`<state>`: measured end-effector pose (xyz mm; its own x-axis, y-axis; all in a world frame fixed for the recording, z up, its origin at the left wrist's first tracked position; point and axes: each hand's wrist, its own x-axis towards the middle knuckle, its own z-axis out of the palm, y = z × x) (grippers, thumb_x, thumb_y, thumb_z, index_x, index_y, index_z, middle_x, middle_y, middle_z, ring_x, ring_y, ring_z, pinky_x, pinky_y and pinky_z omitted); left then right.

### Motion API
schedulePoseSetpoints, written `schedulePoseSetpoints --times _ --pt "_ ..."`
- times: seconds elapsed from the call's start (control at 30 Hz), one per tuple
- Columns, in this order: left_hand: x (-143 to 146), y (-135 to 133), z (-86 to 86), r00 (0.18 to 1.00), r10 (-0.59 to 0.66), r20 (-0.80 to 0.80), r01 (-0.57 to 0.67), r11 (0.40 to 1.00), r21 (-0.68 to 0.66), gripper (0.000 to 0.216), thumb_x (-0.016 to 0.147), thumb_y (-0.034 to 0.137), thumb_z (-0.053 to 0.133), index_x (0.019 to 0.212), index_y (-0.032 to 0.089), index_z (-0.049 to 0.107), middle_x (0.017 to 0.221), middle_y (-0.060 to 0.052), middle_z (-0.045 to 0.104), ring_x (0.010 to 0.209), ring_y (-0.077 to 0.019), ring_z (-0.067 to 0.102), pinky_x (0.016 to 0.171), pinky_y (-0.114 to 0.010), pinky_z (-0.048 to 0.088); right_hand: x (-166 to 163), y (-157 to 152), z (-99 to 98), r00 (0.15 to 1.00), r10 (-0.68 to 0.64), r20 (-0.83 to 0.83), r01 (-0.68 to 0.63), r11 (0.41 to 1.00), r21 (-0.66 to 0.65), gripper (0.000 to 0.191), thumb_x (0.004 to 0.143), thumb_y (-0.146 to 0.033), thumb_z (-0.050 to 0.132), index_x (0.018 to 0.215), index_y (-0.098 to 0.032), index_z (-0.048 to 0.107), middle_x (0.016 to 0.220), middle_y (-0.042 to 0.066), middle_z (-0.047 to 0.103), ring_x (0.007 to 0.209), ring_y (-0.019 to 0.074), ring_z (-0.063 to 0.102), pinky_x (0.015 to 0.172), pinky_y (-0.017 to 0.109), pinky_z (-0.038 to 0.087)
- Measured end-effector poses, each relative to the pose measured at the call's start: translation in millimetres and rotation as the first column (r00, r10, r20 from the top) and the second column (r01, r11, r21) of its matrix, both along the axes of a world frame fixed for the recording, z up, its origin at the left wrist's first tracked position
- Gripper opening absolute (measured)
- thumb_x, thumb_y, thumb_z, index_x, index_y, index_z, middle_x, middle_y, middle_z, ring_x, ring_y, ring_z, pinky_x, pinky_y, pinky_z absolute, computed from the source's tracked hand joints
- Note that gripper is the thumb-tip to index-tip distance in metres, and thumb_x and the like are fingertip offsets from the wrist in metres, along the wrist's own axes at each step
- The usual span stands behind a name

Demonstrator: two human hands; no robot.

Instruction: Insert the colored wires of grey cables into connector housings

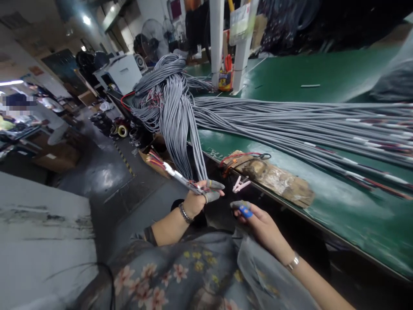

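My left hand [196,201], with grey finger covers, is closed around a bundle of grey cables [180,176]. Stripped ends with coloured wires [155,160] stick out past it to the upper left. The rest of that bundle hangs over the bench edge from a large heap of grey cables [176,99]. My right hand [256,217] is curled around a small blue object [245,211], whose full shape is hidden. A gap separates the two hands. Just above my right hand, a pale pink clip [241,185] sits at the bench edge.
A worn wooden block [274,178] with a red and black wire lies along the edge of the green bench [364,232]. Long grey cables [274,114] stretch across to the right. White posts [240,60] rise behind. An open cardboard box [151,165] stands below the heap.
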<state>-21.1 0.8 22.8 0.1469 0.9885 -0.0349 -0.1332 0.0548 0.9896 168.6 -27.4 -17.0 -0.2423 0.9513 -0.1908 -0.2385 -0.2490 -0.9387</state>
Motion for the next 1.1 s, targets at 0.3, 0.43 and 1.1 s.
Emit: schedulePoseSetpoints --times 0.3,0.43,1.1 --pt "6.4 -0.3 12.7 0.993 -0.112 0.038 0.113 0.993 -0.023 0.044 0.056 0.038 0.084 0.092 0.016 0.07 0.087 -0.008 0.072 0.079 -0.0212 0.067 0.072 -0.031 0.053 -23.5 13.3 57.9 0.944 -0.029 0.328 -0.156 0.839 0.521 0.021 0.069 -0.035 0.076 0.089 -0.029 0.071 0.079 0.005 0.069 0.072 0.0247 0.061 0.072 0.038 0.049" --pt "9.2 0.5 9.1 0.993 -0.116 0.04 0.115 0.993 0.017 0.039 0.059 0.037 0.082 0.089 0.015 0.071 0.086 -0.009 0.072 0.08 -0.0218 0.066 0.077 -0.034 0.053 -32.9 17.7 56.0 0.931 -0.162 0.326 -0.092 0.761 0.643 0.015 0.074 -0.026 0.071 0.089 -0.028 0.069 0.075 0.004 0.069 0.065 0.0225 0.062 0.066 0.035 0.052" --pt "-12.4 9.6 -2.8 0.965 -0.185 -0.187 0.223 0.953 0.205 0.016 0.063 0.011 0.066 0.078 0.015 0.07 0.076 -0.004 0.067 0.077 -0.02 0.062 0.082 -0.036 0.051 -44.5 29.8 55.5 0.856 -0.273 0.44 -0.28 0.47 0.837 0.029 0.086 -0.019 0.052 0.114 -0.022 0.057 0.098 0.009 0.071 0.088 0.0227 0.07 0.077 0.035 0.057"
